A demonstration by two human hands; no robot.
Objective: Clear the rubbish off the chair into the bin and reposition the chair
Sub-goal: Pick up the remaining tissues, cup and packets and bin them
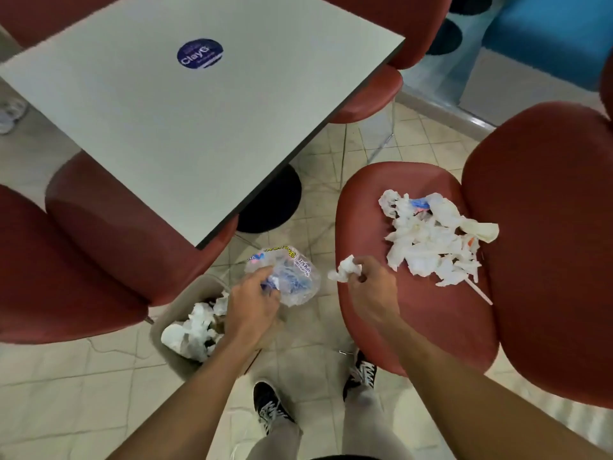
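red chair (414, 313), white tissues (428, 240), grey table (166, 127), beige bin (172, 360)

The round blue sticker (200, 53) on the table (132, 127) reads "clay"; the plastic wrapper (292, 277) seems to say "175 Pulls".

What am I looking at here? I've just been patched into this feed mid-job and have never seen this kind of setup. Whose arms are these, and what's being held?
There is no machine: one wide-angle camera on a person's head looks down at their own bare arms. The left hand grips a crumpled clear plastic wrapper just above and beside the bin, which stands on the floor and already holds white tissues. The right hand pinches a balled tissue at the front edge of the red chair. A pile of crumpled tissues and a straw-like stick lie on the seat. The grey table with a round blue sticker stands to the left.
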